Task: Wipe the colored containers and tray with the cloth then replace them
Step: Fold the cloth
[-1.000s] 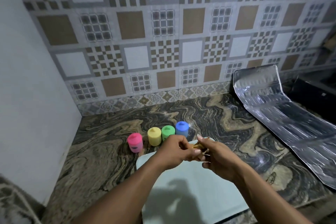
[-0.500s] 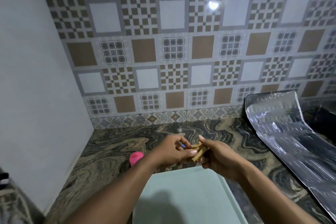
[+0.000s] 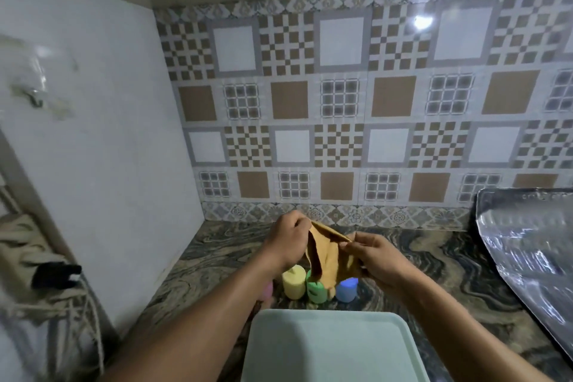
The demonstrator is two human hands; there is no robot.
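Observation:
A tan cloth (image 3: 325,257) hangs spread between my two hands above the counter. My left hand (image 3: 290,239) grips its upper left corner and my right hand (image 3: 370,253) pinches its right edge. Below the cloth, a yellow container (image 3: 293,282), a green container (image 3: 316,290) and a blue container (image 3: 346,288) stand in a row on the marble counter. A pink container (image 3: 267,290) is mostly hidden behind my left forearm. The pale green tray (image 3: 335,347) lies in front of the containers, near me.
The marble counter (image 3: 434,273) ends at a patterned tile wall behind and a white side wall on the left. A crinkled foil sheet (image 3: 527,245) covers the counter's right side. Cloth and cords (image 3: 46,273) hang at the far left.
The small folded cloth held between my fingertips has been pulled open and now hangs spread out. My hands moved apart. The view shifted, bringing the containers back into sight.

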